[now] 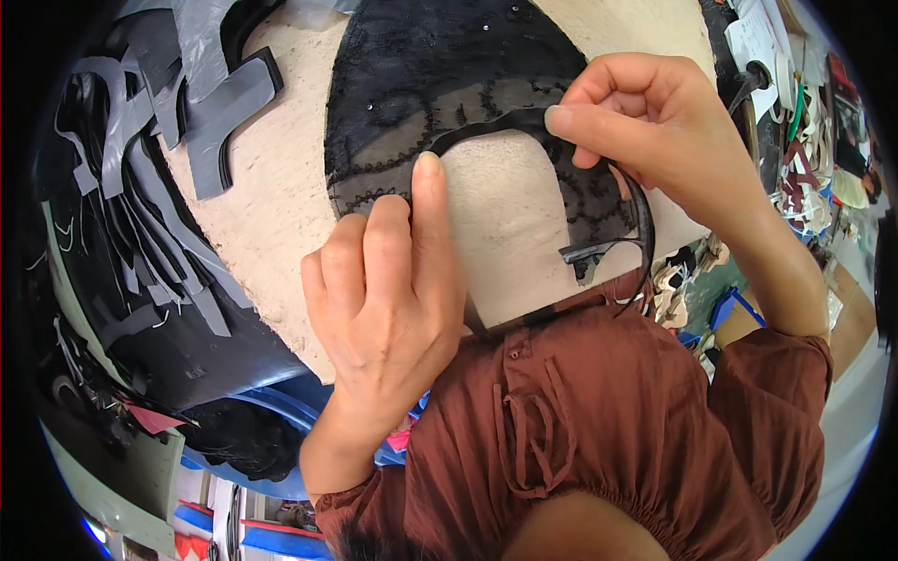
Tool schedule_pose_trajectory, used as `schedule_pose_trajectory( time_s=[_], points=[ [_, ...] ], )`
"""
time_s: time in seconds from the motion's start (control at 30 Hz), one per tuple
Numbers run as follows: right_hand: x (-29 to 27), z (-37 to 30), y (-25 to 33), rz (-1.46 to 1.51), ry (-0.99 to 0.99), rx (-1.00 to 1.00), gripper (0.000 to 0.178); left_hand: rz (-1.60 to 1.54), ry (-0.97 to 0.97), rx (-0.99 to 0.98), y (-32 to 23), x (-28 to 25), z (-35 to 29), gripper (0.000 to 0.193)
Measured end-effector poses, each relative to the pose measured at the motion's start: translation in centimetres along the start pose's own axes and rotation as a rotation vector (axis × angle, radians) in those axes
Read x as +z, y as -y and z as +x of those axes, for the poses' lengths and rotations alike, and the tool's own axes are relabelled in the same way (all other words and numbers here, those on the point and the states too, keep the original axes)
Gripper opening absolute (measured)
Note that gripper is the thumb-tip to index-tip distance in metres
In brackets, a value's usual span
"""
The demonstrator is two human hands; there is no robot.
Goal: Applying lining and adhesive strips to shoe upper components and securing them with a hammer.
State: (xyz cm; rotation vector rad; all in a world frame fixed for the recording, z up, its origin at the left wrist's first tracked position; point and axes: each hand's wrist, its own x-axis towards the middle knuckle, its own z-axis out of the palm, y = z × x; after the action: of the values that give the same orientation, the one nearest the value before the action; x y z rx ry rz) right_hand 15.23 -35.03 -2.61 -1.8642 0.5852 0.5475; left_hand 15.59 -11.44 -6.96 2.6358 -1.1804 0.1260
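Where the black sheer piece (449,56) lies: upper centre of the frame, flat on the pale desk (253,178), with dark stitched trim and an arched cut-out opening toward the lower edge.
Black strip (496,123): along the top of the arch, between the two hands.
Left hand (385,280): centre of the frame; index finger extended, its tip at the arch's left shoulder; other fingers curled, and whether they grip anything cannot be told.
Right hand (645,117): upper right; thumb and index finger pinching the strip.
Loose black cord (646,220): right of centre, hanging in a curve.
Grey-and-black cut pieces (220,131): upper left, heaped.
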Motion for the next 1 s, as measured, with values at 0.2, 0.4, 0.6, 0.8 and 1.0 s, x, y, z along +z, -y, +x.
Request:
schedule_pose_trajectory(
  time_s=[0.2, 0.4, 0.6, 0.8, 1.0],
  points=[
    [0.4, 0.0, -1.3, 0.103, 0.006, -0.023, 0.014, -0.023, -0.028, 0.024, 0.5, 0.4, 0.6, 0.051],
    [0.5, 0.0, -1.6, 0.045, -0.009, -0.08, 0.015, -0.058, -0.023, 0.048, 0.9, -0.1, 1.1, 0.05],
    [0.6, -0.2, -1.7, 0.046, -0.005, -0.093, 0.015, 0.002, 0.033, 0.073, 0.6, -0.3, 2.0, 0.054],
    [0.9, -0.4, -2.3, 0.055, -0.042, -0.132, 0.015, 0.08, 0.067, 0.153, 0.3, -0.6, 2.8, 0.053],
    [0.7, -0.9, -1.8, 0.103, -0.009, -0.039, 0.015, 0.058, 0.003, 0.18, -0.1, 0.3, 3.1, 0.051]
  ],
)
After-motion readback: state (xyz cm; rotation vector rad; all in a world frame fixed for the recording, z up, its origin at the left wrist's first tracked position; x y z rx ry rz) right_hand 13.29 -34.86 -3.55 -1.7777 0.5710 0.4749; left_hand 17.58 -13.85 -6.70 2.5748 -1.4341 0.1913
